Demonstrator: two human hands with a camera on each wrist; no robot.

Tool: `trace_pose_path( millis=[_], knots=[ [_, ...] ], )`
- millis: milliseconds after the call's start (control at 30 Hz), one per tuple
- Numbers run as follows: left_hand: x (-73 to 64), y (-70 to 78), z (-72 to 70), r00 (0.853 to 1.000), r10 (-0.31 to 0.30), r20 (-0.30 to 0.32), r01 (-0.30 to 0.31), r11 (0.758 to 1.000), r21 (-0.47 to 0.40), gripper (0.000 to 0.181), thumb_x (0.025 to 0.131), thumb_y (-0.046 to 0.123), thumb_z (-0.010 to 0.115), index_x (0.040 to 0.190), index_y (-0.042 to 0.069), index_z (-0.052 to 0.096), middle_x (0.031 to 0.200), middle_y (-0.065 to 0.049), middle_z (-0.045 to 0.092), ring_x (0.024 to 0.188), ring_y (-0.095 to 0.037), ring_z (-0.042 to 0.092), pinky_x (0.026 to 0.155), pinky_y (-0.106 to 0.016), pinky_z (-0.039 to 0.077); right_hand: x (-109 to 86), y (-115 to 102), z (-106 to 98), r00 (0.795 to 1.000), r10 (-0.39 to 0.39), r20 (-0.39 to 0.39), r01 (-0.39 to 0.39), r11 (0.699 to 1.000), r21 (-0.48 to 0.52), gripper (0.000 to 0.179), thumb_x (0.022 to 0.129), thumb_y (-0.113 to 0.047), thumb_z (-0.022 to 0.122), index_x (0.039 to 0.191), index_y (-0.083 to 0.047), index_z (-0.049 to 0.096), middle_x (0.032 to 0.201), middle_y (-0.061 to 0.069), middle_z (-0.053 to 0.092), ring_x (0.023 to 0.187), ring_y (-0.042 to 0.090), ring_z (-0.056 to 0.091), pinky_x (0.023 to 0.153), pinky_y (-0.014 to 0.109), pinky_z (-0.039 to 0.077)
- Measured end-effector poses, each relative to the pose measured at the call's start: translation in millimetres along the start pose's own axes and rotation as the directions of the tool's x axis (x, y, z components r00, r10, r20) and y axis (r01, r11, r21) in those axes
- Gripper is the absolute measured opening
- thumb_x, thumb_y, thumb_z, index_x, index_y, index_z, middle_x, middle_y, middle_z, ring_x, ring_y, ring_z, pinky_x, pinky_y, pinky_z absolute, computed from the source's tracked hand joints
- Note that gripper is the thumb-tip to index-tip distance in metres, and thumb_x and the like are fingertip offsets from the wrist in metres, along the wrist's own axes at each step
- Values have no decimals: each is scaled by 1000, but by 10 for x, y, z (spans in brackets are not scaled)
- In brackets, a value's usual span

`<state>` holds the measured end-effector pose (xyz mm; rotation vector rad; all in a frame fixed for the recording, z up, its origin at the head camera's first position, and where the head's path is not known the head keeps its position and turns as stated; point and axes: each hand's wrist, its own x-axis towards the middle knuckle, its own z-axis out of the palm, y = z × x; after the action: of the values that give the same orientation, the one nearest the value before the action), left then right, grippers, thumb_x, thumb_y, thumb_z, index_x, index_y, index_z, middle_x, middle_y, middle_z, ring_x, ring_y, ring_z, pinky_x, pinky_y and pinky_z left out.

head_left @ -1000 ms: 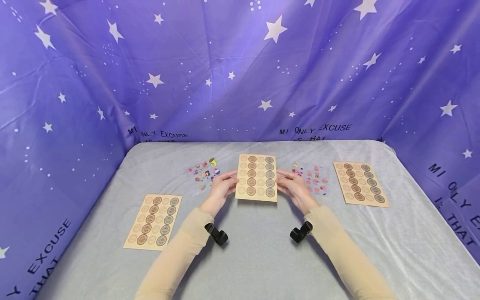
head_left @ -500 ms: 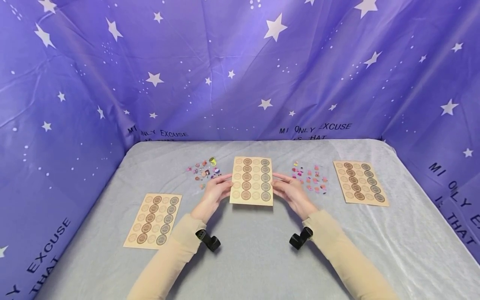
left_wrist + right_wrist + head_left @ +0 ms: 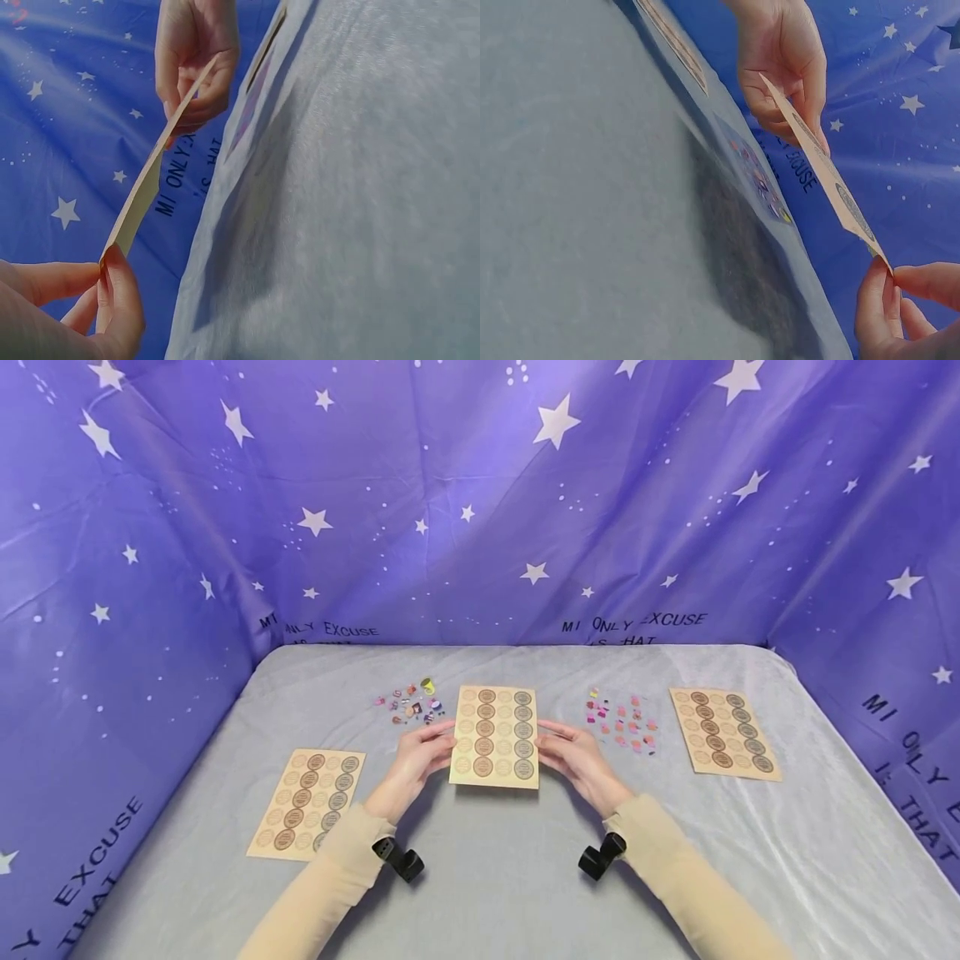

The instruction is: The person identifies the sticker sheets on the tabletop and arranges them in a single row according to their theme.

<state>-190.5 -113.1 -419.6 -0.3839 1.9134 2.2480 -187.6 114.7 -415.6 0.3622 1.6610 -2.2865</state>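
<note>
A tan sheet of round stickers (image 3: 494,737) is held up in the middle of the head view, its shadow showing below on the cloth. My left hand (image 3: 412,767) pinches its left edge between thumb and fingers. On the opposite edge, my right hand (image 3: 581,767) pinches it the same way. Both wrist views show the sheet (image 3: 142,187) nearly edge-on, raised off the table and slightly bowed. In the right wrist view, dark printed rounds are visible on the sheet (image 3: 829,180).
Similar sticker sheets lie at the left (image 3: 300,793), partly behind my left sleeve, and at the right (image 3: 723,732). Small colourful stickers sit in two clusters, left (image 3: 412,706) and right (image 3: 622,722). Grey cloth covers the table (image 3: 480,893); a purple starry curtain (image 3: 420,468) surrounds it.
Both hands have carried the sticker sheet to the left and closer to my body, keeping hold of its edges. The other sheets and the small stickers stay in place.
</note>
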Motion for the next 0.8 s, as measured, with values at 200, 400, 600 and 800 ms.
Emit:
trace_pose_path(
  millis=[200, 400, 600, 800],
  knots=[
    [-59, -22, -98, 1000, -2, 2, 2, 999, 36, 37, 79, -7, 57, 115, -4, 56, 86, -7, 62, 66, -12, 61, 64, -28, 54, -64, 60, 50, 999, -24, 23, 24, 1000, -18, 49, 79, 10, 54, 126, 6, 42, 86, 5, 65, 78, 13, 62, 78, 28, 51],
    [-144, -49, -203, 1000, -10, -15, 10, 999, 32, 38, 78, -7, 58, 115, -5, 55, 83, -8, 64, 67, -13, 61, 65, -29, 54, -126, 162, 133, 999, -32, 18, 32, 999, -36, 46, 79, 10, 54, 124, 7, 44, 85, 6, 66, 76, 13, 62, 76, 29, 52],
    [-209, -98, -353, 1000, -5, -9, 6, 998, 66, 39, 79, -5, 58, 118, -5, 54, 79, -3, 65, 67, -11, 61, 63, -25, 53, -154, 279, 228, 999, -38, 26, 39, 999, -29, 45, 78, 12, 54, 122, 7, 46, 85, 8, 65, 77, 14, 62, 77, 30, 52],
    [-289, -118, -483, 1000, -7, -23, 9, 995, 98, 40, 79, -4, 57, 119, -6, 52, 82, -3, 66, 69, -10, 61, 62, -25, 53, -182, 377, 332, 999, -42, 28, 43, 999, -22, 44, 76, 14, 54, 119, 8, 49, 81, 7, 64, 75, 14, 61, 75, 31, 53]
  ],
)
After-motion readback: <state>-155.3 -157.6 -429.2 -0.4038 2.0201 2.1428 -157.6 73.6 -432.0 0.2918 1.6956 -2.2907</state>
